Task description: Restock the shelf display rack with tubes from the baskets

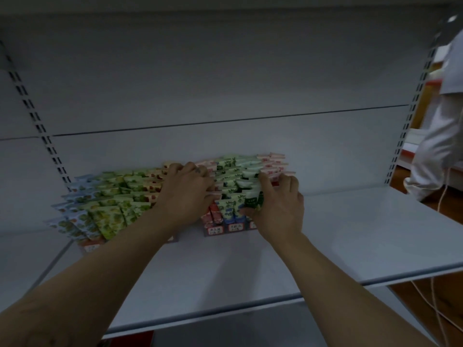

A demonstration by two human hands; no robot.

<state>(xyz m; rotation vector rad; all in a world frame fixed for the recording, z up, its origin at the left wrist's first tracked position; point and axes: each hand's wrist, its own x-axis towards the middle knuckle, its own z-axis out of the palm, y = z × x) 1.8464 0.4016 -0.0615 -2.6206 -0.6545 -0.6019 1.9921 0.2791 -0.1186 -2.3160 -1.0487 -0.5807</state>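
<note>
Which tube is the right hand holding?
The dark-green-and-white tube: the right hand pinches it, in the column between the blue-patterned tubes and the pink tubes.

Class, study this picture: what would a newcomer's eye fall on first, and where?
The bright rows of tubes stand out, packed at the back of the grey shelf. Both hands work at their centre: the left hand rests on the rows, the right hand pinches a dark green tube.

We are in a shop: a slotted metal shelf point(350, 236) fills the frame, with price-tagged tubes point(110, 196) ranked at centre.
</note>
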